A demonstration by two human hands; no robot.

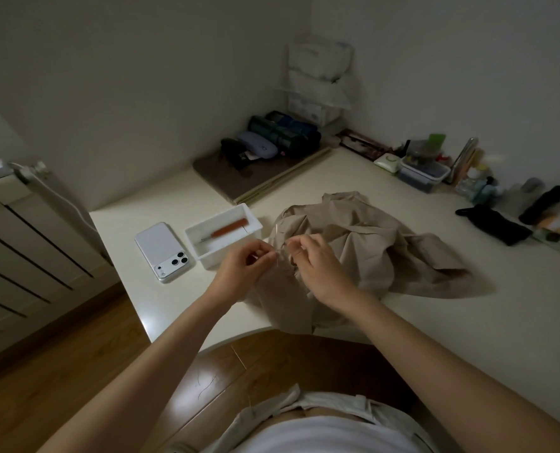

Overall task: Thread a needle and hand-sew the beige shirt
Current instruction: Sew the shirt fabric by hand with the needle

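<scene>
An orange-handled tool (229, 229) is contained in a shallow white rectangular plastic tray (231, 250) on the glossy cream tabletop (468, 305). Just beside it, the soft, crumpled beige shirt (363, 243) is heaped. A thin pale thread (277, 233) is pinched by the curled fingers of the left hand (242, 266); a shirt fold is pinched by the right hand (314, 263).

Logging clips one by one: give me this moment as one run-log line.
left hand: pinches fine pale thread | right hand: pinches same thread close by | crumpled beige fabric shirt: on cream table, under both hands
</scene>
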